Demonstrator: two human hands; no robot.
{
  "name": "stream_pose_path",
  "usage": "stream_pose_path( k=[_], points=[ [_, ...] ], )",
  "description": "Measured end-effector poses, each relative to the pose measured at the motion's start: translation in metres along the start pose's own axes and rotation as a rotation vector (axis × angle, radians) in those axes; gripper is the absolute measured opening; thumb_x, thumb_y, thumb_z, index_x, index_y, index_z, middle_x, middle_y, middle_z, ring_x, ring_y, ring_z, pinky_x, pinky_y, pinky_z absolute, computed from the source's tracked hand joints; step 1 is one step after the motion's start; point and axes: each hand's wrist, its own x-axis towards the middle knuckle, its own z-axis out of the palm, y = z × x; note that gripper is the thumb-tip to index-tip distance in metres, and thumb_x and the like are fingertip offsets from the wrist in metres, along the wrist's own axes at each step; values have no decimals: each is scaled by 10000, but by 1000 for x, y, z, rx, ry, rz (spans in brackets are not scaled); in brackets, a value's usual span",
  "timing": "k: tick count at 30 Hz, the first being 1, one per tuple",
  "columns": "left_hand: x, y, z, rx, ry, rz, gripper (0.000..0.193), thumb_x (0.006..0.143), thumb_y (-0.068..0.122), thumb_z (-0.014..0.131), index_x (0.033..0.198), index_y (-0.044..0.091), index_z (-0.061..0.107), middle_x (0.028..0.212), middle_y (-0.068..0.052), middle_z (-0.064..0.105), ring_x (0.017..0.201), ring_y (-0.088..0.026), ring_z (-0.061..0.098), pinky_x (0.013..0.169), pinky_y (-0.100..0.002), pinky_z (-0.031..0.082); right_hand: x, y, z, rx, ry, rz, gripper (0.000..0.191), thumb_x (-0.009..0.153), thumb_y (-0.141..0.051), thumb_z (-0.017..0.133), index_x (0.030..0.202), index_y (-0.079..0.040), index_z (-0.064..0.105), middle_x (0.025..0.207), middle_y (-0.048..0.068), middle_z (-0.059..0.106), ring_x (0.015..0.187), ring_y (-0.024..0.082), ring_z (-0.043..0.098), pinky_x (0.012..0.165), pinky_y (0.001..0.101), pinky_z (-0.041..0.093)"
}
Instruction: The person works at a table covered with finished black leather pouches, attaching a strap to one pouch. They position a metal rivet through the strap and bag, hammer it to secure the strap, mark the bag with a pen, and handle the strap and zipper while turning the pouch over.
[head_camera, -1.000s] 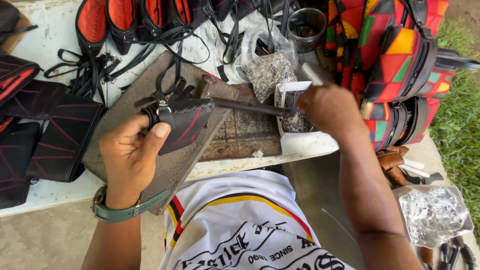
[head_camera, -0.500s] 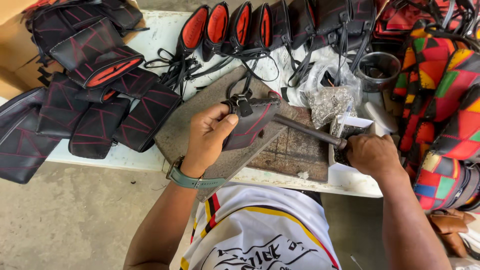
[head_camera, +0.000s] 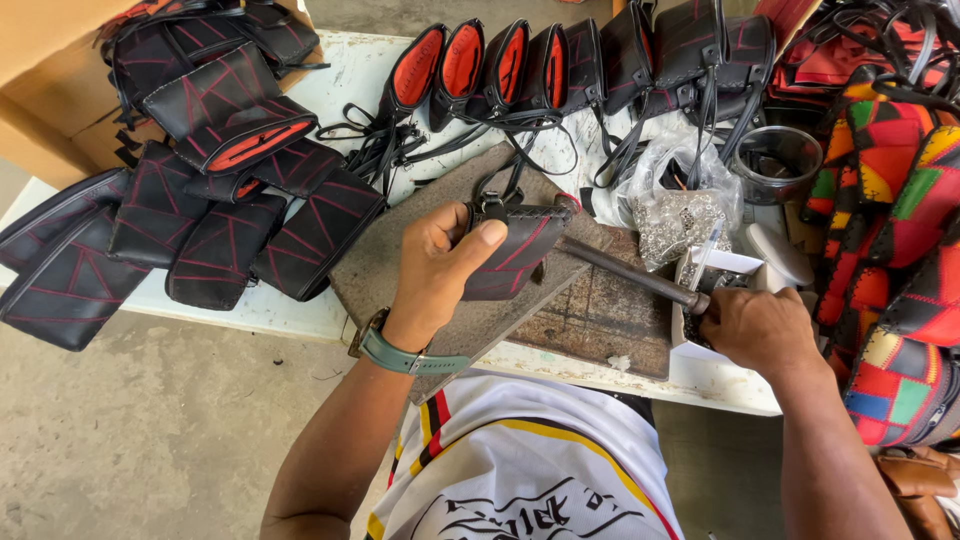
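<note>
My left hand (head_camera: 440, 275), with a teal watch strap on the wrist, grips a small black pouch with red stitching (head_camera: 515, 255) over a grey slab (head_camera: 375, 275). A dark metal rod (head_camera: 630, 272) runs from the pouch's right side toward my right hand (head_camera: 760, 330). That hand's fingers are curled around the rod's far end, just above a white box of small metal parts (head_camera: 735, 263). The rod passes over a worn wooden block (head_camera: 600, 320).
Black pouches with red stitching (head_camera: 220, 230) are heaped at the table's left. A row with orange linings (head_camera: 480, 65) stands at the back. A clear bag of metal fittings (head_camera: 675, 215) and a round clear tub (head_camera: 778, 165) sit behind the box. Patchwork bags (head_camera: 900, 250) crowd the right.
The view has swung left, so more of the pouch pile shows. Both hands keep their hold on the pouch and the rod, with little movement between them.
</note>
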Motion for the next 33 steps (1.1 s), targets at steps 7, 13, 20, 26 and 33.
stream_pose_path(
  k=[7, 13, 20, 26, 33],
  points=[
    [-3, 6, 3, -35, -71, 52, 172, 985, 137, 704, 882, 10, 651, 766, 44, 614, 675, 1, 474, 574, -204, 376, -2, 3, 5, 18, 65, -5, 319, 910, -428, 600, 1088, -187, 711, 936, 113, 775, 917, 310, 740, 951, 480, 492],
    [-5, 9, 6, 40, -109, 64, 140, 1012, 96, 659, 912, -2, 652, 752, 64, 576, 658, 9, 424, 550, -202, 331, 1, 3, 19, -9, 36, 28, 260, 990, -356, 534, 1022, -199, 739, 972, 85, 791, 918, 272, 758, 962, 459, 491],
    [-8, 4, 10, 178, -71, 202, 202, 1033, 145, 665, 893, 8, 617, 733, 78, 486, 662, 0, 379, 558, -210, 300, -1, 0, 16, 22, 104, 30, 297, 951, -445, 569, 1031, -216, 741, 970, 102, 775, 916, 300, 738, 913, 459, 490],
    [-7, 3, 14, 65, -72, 184, 258, 1017, 215, 705, 870, 36, 590, 753, 77, 495, 690, 5, 380, 580, -207, 286, -3, -5, 5, 3, 55, 12, 269, 916, -429, 606, 1019, -215, 732, 956, 87, 780, 913, 288, 745, 929, 452, 489],
    [0, 9, 18, -22, -60, 115, 165, 949, 166, 712, 930, 34, 615, 814, 70, 579, 715, 7, 463, 612, -194, 381, -5, -1, 3, 83, 125, 10, 284, 877, -434, 644, 1049, -228, 736, 932, 119, 761, 890, 324, 729, 896, 481, 502]
  ],
)
